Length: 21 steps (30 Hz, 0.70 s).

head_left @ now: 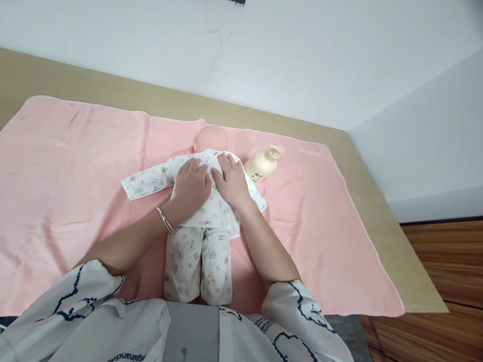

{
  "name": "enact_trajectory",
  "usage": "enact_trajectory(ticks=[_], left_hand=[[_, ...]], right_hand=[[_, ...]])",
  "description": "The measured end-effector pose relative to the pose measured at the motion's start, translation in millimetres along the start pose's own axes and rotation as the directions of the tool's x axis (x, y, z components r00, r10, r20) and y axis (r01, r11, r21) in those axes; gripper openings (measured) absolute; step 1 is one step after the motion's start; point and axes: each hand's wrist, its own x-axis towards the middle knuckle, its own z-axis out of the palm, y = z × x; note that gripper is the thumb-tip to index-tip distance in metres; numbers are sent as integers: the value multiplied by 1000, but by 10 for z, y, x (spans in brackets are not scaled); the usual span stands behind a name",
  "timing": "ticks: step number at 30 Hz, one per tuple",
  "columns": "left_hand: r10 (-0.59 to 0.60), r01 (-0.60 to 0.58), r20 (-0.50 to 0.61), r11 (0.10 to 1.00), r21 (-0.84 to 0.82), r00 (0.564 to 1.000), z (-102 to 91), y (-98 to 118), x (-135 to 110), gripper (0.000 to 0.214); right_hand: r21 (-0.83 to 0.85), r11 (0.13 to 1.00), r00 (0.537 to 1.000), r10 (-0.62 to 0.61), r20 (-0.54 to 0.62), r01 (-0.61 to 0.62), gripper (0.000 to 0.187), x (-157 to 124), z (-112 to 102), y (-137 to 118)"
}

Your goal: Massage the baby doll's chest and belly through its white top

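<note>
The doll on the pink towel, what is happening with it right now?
A person rests the left hand and the right hand, side by side, flat on the doll, on its printed top. The doll lies on a pink towel spread over a wooden table. A cream pump bottle lies on its side just beside the doll.

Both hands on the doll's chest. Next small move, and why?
Probably smooth the white printed cloth top outward from the chest: left hand and right hand lie flat, side by side on it, and its hem looks rumpled by the right wrist.
</note>
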Motion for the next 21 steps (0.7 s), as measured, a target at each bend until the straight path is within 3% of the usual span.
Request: enact_trajectory(ticks=[5,11,17,21], left_hand=[[14,-15,-9,999,-32,1000,29,-129,93,34],[23,-22,10,994,-103,1000,43,-292,210,45],[36,-33,37,997,-72,999,74,-268,176,49],[2,1,45,997,-79,999,79,-252,162,50]], right_hand=[[-40,999,996,15,-86,-18,47,-132,48,-186],[-150,988,985,-64,-163,40,39,-359,107,-435],[-47,997,997,53,-53,-56,56,-251,70,-307],[-22,997,996,78,-46,-79,63,-125,93,-156]])
